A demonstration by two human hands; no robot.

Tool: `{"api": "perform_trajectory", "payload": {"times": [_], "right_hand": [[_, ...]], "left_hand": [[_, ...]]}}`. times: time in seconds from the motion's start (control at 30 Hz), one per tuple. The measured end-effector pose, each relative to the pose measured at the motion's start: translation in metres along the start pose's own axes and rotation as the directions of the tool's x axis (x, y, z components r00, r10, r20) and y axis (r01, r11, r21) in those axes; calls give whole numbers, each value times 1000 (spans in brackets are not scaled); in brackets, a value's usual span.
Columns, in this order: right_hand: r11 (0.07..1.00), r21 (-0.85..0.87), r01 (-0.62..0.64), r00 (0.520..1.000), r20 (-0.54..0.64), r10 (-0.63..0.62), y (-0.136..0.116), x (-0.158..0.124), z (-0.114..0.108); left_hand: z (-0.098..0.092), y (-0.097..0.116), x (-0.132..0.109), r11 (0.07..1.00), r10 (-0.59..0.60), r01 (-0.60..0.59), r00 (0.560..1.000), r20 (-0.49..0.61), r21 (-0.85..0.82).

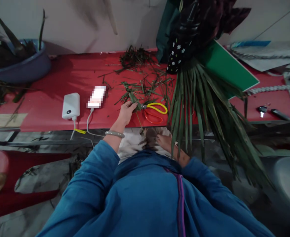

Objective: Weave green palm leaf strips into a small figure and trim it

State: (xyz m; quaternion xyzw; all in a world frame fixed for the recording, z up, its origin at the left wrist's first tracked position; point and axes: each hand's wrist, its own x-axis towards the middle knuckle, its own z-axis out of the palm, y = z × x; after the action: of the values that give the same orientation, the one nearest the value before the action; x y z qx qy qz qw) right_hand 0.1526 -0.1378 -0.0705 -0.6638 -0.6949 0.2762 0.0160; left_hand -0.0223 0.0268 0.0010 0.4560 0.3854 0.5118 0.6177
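My left hand is at the table's front edge, its thumb and fingers closed on a folded green palm leaf piece. A thin strip trails from this piece down over the edge. Directly right of the fingers lie scissors with one yellow and one red handle; their blades are partly hidden by the leaf piece. My right hand is low over my lap, below the table edge. Its fingers look apart with nothing visible in them, though the view there is dim.
Leaf scraps litter the red tabletop. A large palm leaf hangs over the edge at right, beside a green board. At left are a phone, a white power bank with cables, and a blue basin.
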Motion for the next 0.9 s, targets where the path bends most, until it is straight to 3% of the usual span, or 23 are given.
{"api": "perform_trajectory", "payload": {"times": [0.1, 0.2, 0.27, 0.33, 0.43, 0.5, 0.57, 0.63, 0.7, 0.73, 0.8, 0.9], "right_hand": [[999, 28, 25, 1000, 3, -25, -9, -34, 8], [937, 268, 224, 974, -76, -212, -24, -72, -3], [825, 493, 277, 926, 93, -366, -40, -96, -25], [749, 623, 224, 879, 203, -432, -59, -119, -58], [666, 694, 272, 865, 128, -486, -89, -145, -113], [707, 618, 344, 856, 104, -507, -106, -142, -143], [799, 476, 367, 899, 39, -437, -117, -113, -162], [856, 352, 379, 925, -179, -336, -120, -58, -169], [876, 304, 375, 876, -425, -227, -116, 8, -166], [885, 319, 340, 860, -487, -155, -112, 40, -162], [890, 369, 268, 867, -496, -55, -106, 89, -151], [800, 534, 272, 883, -469, 13, -102, 120, -137]], "left_hand": [[0, 2, 0, 999, -27, 28, 999, 22, -37], [0, 2, 0, 998, -24, 26, 999, 41, -53], [-1, 1, 0, 998, -16, 19, 998, 57, -54], [-1, 0, -1, 998, -11, 15, 997, 72, -59], [-1, 1, -3, 998, -2, 8, 996, 89, -68], [0, 3, -4, 998, 1, 5, 995, 97, -62], [1, 4, -5, 998, -7, 13, 996, 94, -63], [1, 6, -5, 997, -11, 19, 995, 96, -76], [1, 7, -5, 995, -18, 29, 992, 121, -94], [0, 7, -5, 994, -27, 42, 989, 142, -99], [-1, 7, -4, 993, -45, 62, 984, 171, -97], [-3, 8, -1, 993, -74, 88, 982, 171, -76]]}}
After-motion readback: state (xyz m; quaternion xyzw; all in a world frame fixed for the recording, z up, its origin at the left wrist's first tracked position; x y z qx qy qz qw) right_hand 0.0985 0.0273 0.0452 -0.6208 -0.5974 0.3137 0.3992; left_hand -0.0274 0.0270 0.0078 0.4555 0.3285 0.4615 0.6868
